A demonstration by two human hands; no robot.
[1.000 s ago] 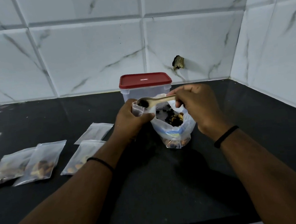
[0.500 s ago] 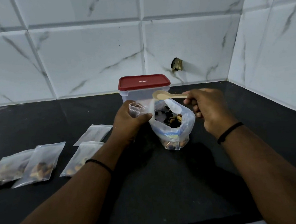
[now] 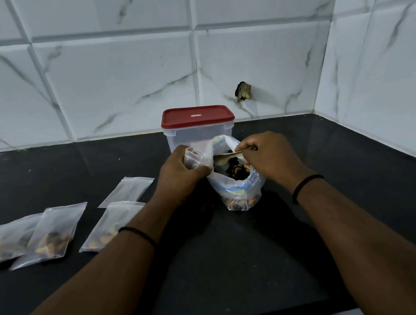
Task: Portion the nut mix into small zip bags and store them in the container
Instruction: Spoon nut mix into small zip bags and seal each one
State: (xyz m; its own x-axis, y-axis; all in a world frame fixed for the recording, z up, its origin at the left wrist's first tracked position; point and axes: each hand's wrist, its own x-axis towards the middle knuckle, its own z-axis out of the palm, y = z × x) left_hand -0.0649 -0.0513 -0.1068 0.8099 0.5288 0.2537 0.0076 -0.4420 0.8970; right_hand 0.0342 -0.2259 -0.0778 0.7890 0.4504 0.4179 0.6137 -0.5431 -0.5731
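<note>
Now, starting at your nine o'clock, three filled zip bags [image 3: 49,233] of nuts lie flat on the black counter [image 3: 236,256], and a fourth flat bag [image 3: 126,191] sits just behind them. Your left hand [image 3: 178,173] grips a small zip bag [image 3: 193,157], holding it upright just beside the big nut-mix bag [image 3: 238,190] at twelve o'clock. Your right hand [image 3: 268,156] pinches the handle of a wooden spoon [image 3: 223,158], its bowl down inside the big bag's mouth over the nuts. Behind both stands the red-lidded container [image 3: 198,130], lid on, near the tiled wall [image 3: 118,77].
</note>
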